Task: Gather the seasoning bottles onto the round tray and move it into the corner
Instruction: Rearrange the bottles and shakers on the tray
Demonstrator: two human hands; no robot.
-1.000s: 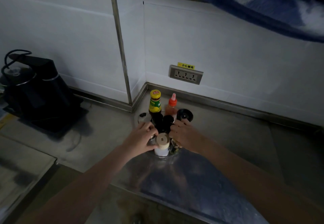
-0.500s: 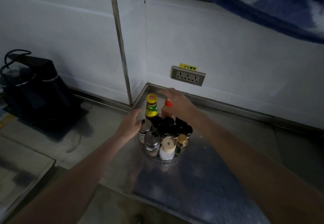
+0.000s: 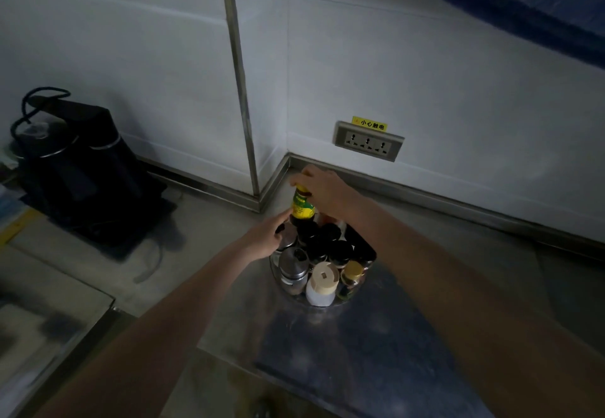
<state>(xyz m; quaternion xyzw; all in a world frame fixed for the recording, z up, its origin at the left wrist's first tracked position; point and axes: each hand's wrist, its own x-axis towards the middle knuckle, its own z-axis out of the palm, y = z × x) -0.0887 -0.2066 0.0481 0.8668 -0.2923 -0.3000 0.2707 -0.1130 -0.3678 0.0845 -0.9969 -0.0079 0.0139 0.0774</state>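
Behind tray: yellow-label bottle upright, long axis vertical, just beyond round tray toward corner.
R hand: grips its cap, nearer.
L hand: fingertips on bottle's lower body, curl unclear.

tray mostly hidden by bottles | yellow-label bottle cap under right hand | kettle cut by left edge | dark bottle labels unreadable
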